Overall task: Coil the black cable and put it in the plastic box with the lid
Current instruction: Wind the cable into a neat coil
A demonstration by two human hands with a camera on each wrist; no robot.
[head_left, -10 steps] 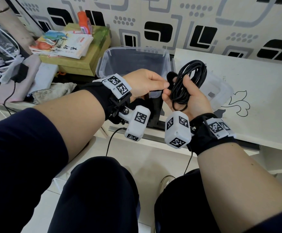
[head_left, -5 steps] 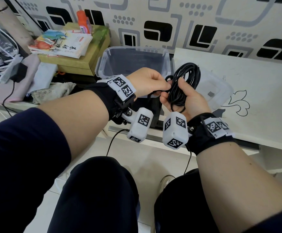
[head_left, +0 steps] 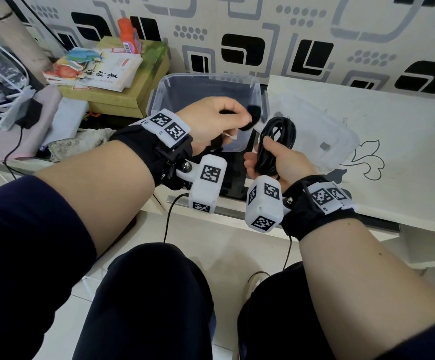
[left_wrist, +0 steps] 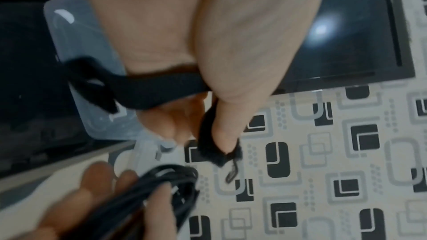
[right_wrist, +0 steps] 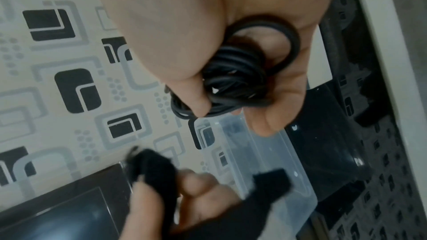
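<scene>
Head view showed the black cable (head_left: 276,144) already gathered into a bundle of loops and held upright in the right hand (head_left: 280,162), in the air just in front of the plastic box (head_left: 208,84). That grip was closed around the middle of the bundle, thumb pressing the strands against the curled fingers; the right wrist view confirmed the loops passing through the palm. The left hand (head_left: 208,123) pinched a black fabric strap (left_wrist: 159,85) between thumb and fingers, just beside the bundle but, as far as I could see, not yet wrapped round it. Whether the strap was joined to the cable I could not tell; the left wrist view was blurred.

The box stood open on the desk (head_left: 367,120) with its clear lid (head_left: 320,141) lying beside it to the right.

My assessment: the cable looked light and limp, with some spring in the loops, so they would likely splay if the grip loosened. The soundest place to hold was where the right hand held it, across all strands at mid-bundle. The strap looked soft and should cinch easily there. I judged coiling done, with binding and placing outstanding.
</scene>
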